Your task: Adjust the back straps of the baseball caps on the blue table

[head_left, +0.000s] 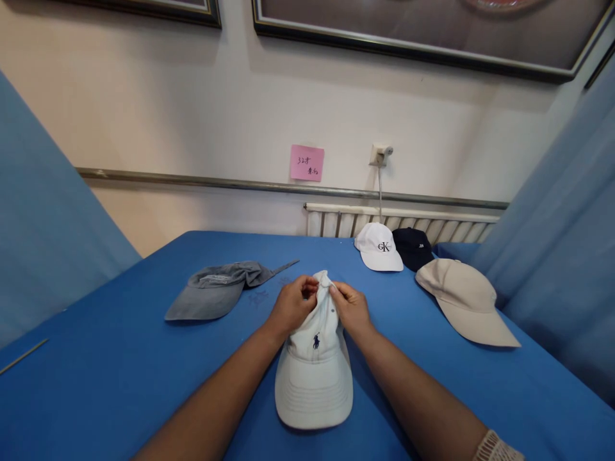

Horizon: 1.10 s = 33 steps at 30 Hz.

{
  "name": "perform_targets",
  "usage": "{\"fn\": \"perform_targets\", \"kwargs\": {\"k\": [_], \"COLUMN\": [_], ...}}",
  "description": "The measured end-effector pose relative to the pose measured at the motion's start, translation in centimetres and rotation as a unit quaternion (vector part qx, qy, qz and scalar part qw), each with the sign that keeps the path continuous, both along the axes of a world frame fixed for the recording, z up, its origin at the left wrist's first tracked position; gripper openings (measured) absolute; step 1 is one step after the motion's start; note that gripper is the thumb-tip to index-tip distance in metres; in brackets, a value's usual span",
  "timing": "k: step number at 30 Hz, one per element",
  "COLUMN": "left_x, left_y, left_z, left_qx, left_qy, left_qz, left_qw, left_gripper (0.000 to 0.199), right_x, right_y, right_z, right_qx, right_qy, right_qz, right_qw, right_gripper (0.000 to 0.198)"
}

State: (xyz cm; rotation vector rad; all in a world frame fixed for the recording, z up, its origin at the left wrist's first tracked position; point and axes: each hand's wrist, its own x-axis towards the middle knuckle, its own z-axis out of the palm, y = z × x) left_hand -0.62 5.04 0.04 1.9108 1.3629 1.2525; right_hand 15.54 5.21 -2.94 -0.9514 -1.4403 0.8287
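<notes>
A pale baseball cap [314, 384] with a small dark embroidered logo lies in front of me, its brim pointing toward me. At the cap's far end, my left hand [296, 301] is closed on the bunched fabric from the left side. Opposite it, my right hand [352, 307] pinches the same gathered end, thumb on top. Between the hands the crown is creased and narrowed. The strap and the fingertips behind the fabric are partly hidden.
On the blue-covered table [120, 384], a grey cap [209, 291] with its strap stretched out lies left. A white cap [377, 246], a dark navy cap [412, 248] and a beige cap [464, 298] sit right. A thin stick [24, 356] lies far left. Behind stands a radiator [331, 221].
</notes>
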Motion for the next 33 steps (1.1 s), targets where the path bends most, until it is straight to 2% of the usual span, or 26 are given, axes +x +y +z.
{"fn": "perform_targets", "kwargs": {"k": [5,8,10,13,14,17,19,21,24,27,30,33], "left_x": [-1.7,-3.1,-3.8,-4.2,-4.2,-3.4,-2.3,-1.1,0.0,-0.3,-1.3,-2.1], "left_y": [-0.1,-0.1,-0.1,0.1,0.1,0.1,0.1,0.0,0.0,0.2,0.3,0.2], "left_z": [2.0,2.7,2.6,2.0,1.8,1.1,0.6,0.1,-0.2,0.0,0.4,0.7], "left_qx": [0.07,0.079,0.051,0.029,0.027,0.023,0.022,0.018,0.002,0.007,0.022,0.02], "left_qy": [0.07,0.094,0.086,0.042,0.021,-0.043,-0.086,-0.133,-0.184,-0.193,-0.168,-0.142], "left_qz": [0.095,0.1,0.08,0.079,0.084,0.087,0.088,0.089,0.087,0.097,0.123,0.135], "left_qw": [0.991,0.987,0.992,0.996,0.996,0.995,0.992,0.987,0.979,0.976,0.978,0.98], "left_gripper": [0.018,0.02,0.022,0.024,0.024,0.025,0.025,0.026,0.029,0.031,0.029,0.029], "right_x": [0.4,0.8,1.2,2.2,2.5,2.8,2.3,1.4,0.5,0.9,2.1,3.0], "right_y": [-0.6,-1.0,-0.9,0.0,0.4,1.2,1.2,0.9,0.4,0.0,-0.6,-1.3], "right_z": [1.0,1.5,1.3,0.2,-0.3,-1.3,-1.6,-1.6,-1.1,-0.2,1.1,2.1], "right_qx": [0.063,0.098,0.092,0.032,0.008,-0.03,-0.017,0.009,0.038,0.064,0.111,0.181], "right_qy": [-0.06,-0.09,-0.088,-0.069,-0.067,-0.072,-0.093,-0.133,-0.211,-0.263,-0.243,-0.222], "right_qz": [-0.023,-0.022,-0.043,-0.064,-0.048,0.062,0.111,0.113,0.075,-0.006,-0.115,-0.148], "right_qw": [0.996,0.991,0.991,0.995,0.997,0.995,0.989,0.985,0.974,0.963,0.957,0.946], "right_gripper": [0.027,0.029,0.032,0.031,0.029,0.031,0.034,0.031,0.022,0.013,0.007,0.006]}}
